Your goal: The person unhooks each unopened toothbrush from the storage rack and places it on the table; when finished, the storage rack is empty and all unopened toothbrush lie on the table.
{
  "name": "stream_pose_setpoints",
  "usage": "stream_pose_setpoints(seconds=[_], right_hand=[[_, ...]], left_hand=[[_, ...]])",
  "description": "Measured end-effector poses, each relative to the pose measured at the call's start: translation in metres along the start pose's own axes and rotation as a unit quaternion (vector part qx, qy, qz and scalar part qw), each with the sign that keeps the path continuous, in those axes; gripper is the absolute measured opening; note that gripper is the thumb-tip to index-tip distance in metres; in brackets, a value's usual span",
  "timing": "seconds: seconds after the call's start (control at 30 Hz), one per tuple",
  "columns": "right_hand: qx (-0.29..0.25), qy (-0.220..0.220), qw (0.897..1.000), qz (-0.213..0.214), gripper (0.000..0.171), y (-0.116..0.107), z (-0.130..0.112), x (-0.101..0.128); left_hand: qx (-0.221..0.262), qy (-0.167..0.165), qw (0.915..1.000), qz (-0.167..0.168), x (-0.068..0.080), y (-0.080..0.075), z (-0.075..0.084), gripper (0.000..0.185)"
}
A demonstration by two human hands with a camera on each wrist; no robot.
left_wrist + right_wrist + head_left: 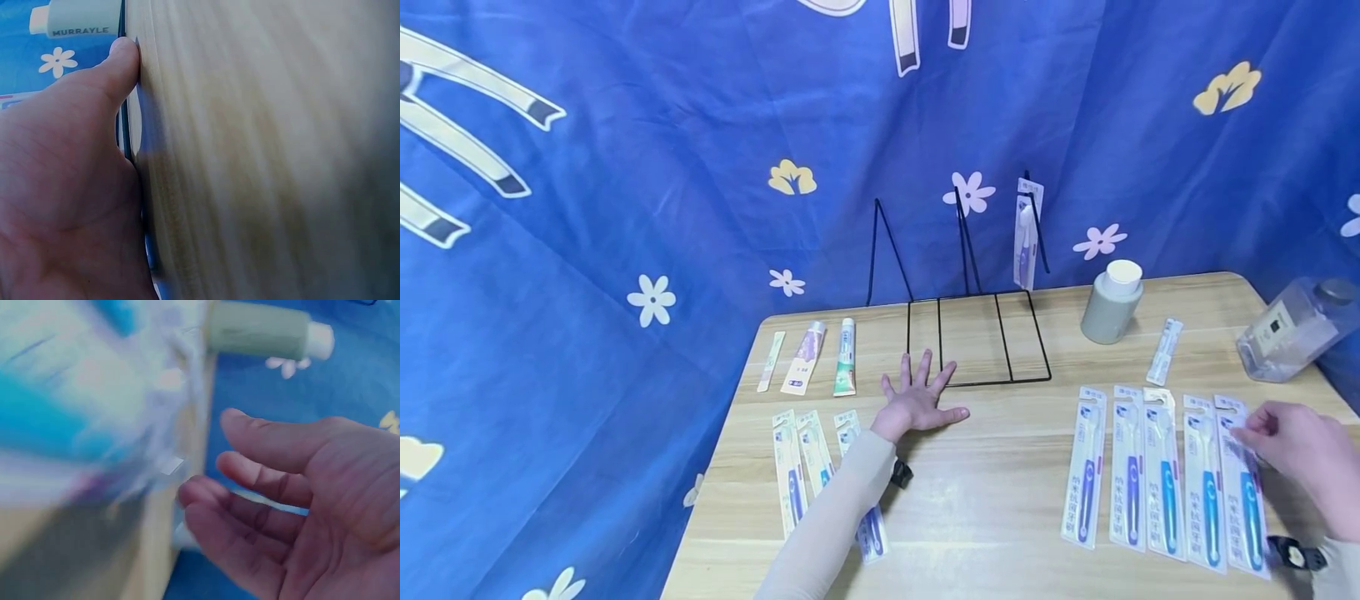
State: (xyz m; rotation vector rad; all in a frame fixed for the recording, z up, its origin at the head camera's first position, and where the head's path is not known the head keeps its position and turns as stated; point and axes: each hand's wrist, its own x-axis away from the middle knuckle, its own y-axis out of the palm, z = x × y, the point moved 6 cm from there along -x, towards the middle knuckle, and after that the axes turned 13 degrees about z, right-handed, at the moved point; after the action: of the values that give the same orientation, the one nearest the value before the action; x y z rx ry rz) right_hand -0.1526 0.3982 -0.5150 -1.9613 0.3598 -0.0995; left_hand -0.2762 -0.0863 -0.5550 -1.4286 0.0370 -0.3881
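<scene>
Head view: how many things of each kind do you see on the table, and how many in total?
Packaged toothbrushes: 9 (5 right, 3 left, 1 hanging on the rack)
Toothpaste tubes: 2
Small slim packets: 2
Bottles: 2
Wire rack: 1
Total: 16

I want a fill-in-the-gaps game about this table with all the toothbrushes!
1. The left hand lies flat on the ____ table.
2. One toothbrush pack hangs on the black wire ____.
3. By the right hand lie ____ toothbrush packs in a row.
4. The grey bottle has a ____ cap.

Missing words: wooden; rack; five; white
</scene>
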Motion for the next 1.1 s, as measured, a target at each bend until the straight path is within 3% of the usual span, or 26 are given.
stream_pose_setpoints(seconds=[0.1,0.23,0.43,0.57,0.77,0.97,1.1], right_hand=[[-0.041,-0.066,0.996,0.042,0.022,-0.009,-0.041,-0.022],[-0.116,-0.137,0.981,0.074,0.025,-0.019,-0.109,-0.053],[-0.206,-0.242,0.939,0.127,0.024,-0.024,-0.209,-0.101],[-0.236,-0.282,0.918,0.149,0.026,-0.016,-0.252,-0.129],[-0.258,-0.278,0.907,0.184,0.024,-0.006,-0.279,-0.152],[-0.295,-0.272,0.884,0.239,0.013,-0.005,-0.284,-0.154],[-0.298,-0.248,0.891,0.238,0.007,-0.014,-0.283,-0.146]], left_hand=[[0.004,-0.005,1.0,-0.004,0.0,0.001,-0.001,0.094],[0.009,-0.005,0.9999,-0.002,0.0,0.001,-0.002,0.094],[0.005,-0.003,1.0,0.001,0.002,-0.001,0.0,0.093],[-0.007,-0.002,1.0,0.002,0.002,-0.001,0.001,0.092],[-0.01,-0.001,0.9999,0.003,0.001,0.002,0.002,0.092],[-0.009,0.002,0.9999,0.011,0.003,0.001,0.002,0.093],[-0.006,0.001,0.9999,0.014,0.001,0.001,0.001,0.093]])
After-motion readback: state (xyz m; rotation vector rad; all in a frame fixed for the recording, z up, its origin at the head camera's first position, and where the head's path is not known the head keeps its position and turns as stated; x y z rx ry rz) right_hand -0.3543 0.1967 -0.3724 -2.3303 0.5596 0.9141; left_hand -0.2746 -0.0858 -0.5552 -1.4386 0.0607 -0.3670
